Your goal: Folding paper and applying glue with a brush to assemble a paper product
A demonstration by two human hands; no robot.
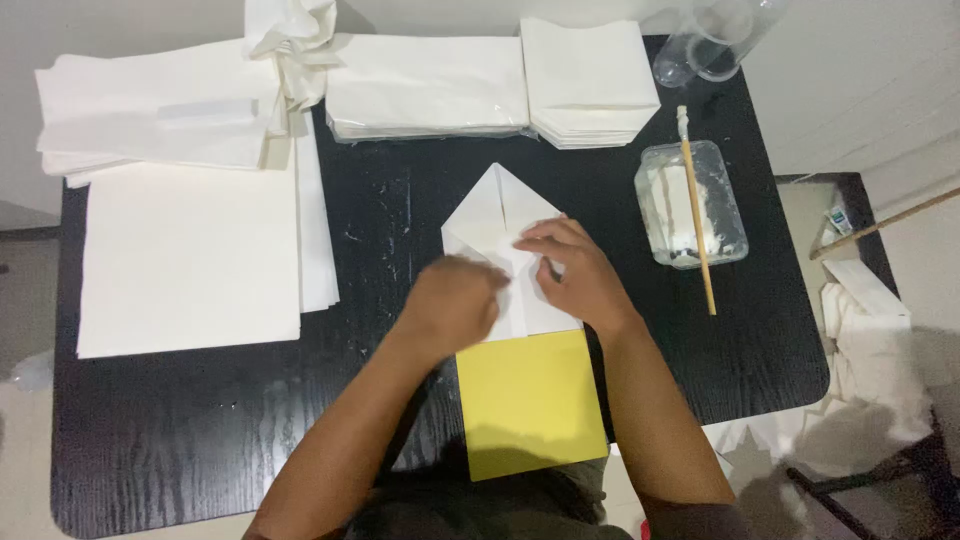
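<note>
Both hands (455, 300) (575, 270) press flat, open-gripped, on folded white paper (495, 215); the clear tub (690, 205) holds white paste.

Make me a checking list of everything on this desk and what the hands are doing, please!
Surface: black wood-grain table, smudged near the middle.
Job's things: folded white paper with a pointed top; yellow sheet below it.
Clutter: white paper stacks, folded pile, clear tub with a stick across it, clear cup.
Grippers: left hand and right hand press on the white paper.
Cables: nothing seen.
Surroundings: pale floor, more white paper at right.
</note>
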